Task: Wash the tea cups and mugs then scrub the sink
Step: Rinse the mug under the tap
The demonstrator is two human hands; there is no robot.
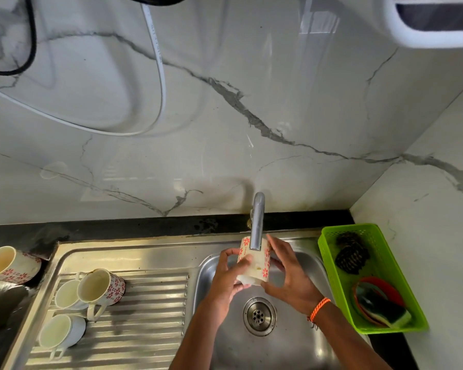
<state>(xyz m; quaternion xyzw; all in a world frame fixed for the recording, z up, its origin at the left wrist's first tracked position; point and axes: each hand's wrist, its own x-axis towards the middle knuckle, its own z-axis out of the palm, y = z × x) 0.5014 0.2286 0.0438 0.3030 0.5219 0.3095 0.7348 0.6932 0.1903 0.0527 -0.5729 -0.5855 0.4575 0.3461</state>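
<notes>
I hold a cream mug with red flowers [259,265] under the steel tap [257,222], above the sink basin [292,340]. My left hand [229,276] grips its left side and base. My right hand [289,273] cups the right side with curled fingers. A flowered mug [102,287] and two plain white cups [67,293] [60,333] lie on their sides on the ribbed drainboard [147,316]. Another flowered mug [11,264] lies on the dark counter at far left.
A green plastic basket [332,252] sits right of the sink, holding a dark scrubber [350,253], an orange dish and a green sponge [385,311]. The drain [259,315] is open. Cables hang on the marble wall behind.
</notes>
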